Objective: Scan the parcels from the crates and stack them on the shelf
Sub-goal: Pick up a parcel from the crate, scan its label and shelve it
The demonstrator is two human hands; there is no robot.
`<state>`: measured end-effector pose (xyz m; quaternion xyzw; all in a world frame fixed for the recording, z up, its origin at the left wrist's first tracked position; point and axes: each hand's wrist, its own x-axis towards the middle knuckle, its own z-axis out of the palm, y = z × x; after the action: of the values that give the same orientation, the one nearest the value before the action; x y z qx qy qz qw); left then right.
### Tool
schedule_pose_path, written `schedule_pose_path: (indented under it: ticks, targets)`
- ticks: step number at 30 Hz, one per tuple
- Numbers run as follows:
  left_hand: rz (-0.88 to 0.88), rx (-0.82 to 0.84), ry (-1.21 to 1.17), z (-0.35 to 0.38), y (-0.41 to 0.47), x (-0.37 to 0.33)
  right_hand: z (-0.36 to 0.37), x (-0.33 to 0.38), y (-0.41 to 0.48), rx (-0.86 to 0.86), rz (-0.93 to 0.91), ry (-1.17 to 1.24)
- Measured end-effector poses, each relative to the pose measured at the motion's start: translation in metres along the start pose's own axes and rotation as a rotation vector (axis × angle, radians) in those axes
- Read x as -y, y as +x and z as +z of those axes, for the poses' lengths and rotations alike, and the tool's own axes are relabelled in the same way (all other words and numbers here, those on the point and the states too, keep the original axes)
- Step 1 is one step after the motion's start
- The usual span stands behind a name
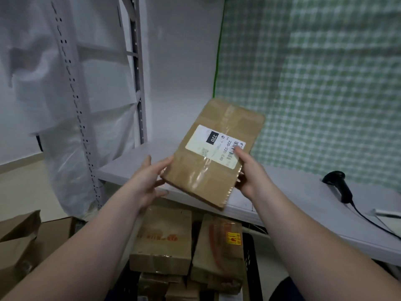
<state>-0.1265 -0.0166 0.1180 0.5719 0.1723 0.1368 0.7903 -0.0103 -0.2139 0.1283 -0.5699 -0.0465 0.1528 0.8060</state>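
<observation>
A flat brown cardboard parcel (208,170) with a white label reading 220 is held tilted above the front edge of the white shelf (134,164). My left hand (149,181) grips its near left corner, thumb on top and fingers under. My right hand (251,172) grips its near right corner, thumb lying on the label's barcode. A black handheld scanner (338,185) rests on the shelf at the right, its cable trailing toward the edge. Below the shelf, a black crate (251,263) holds several more brown parcels (165,240).
A grey perforated rack upright (73,101) with clear plastic sheeting stands at the left. Open brown cardboard boxes (23,242) sit on the floor at lower left. A green checked cloth (314,83) hangs behind the shelf. White paper (386,213) lies at the shelf's right end.
</observation>
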Motion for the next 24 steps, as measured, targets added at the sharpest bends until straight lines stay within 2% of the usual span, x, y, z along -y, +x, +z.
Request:
schedule_pose_path:
  ticks: [5, 11, 18, 24]
  targets:
    - [-0.073, 0.139, 0.181, 0.044, 0.026, 0.004, -0.049, 0.023, 0.023, 0.044, 0.016, -0.054]
    - [-0.145, 0.279, 0.160, 0.123, 0.063, 0.032, -0.104, 0.038, 0.045, 0.017, 0.050, -0.082]
    - [-0.208, 0.268, 0.172, 0.209, 0.101, 0.087, -0.196, 0.041, 0.083, -0.183, 0.095, -0.252]
    - [-0.295, 0.227, 0.154, 0.269, 0.132, 0.131, -0.282, 0.033, 0.130, -0.486, 0.058, -0.604]
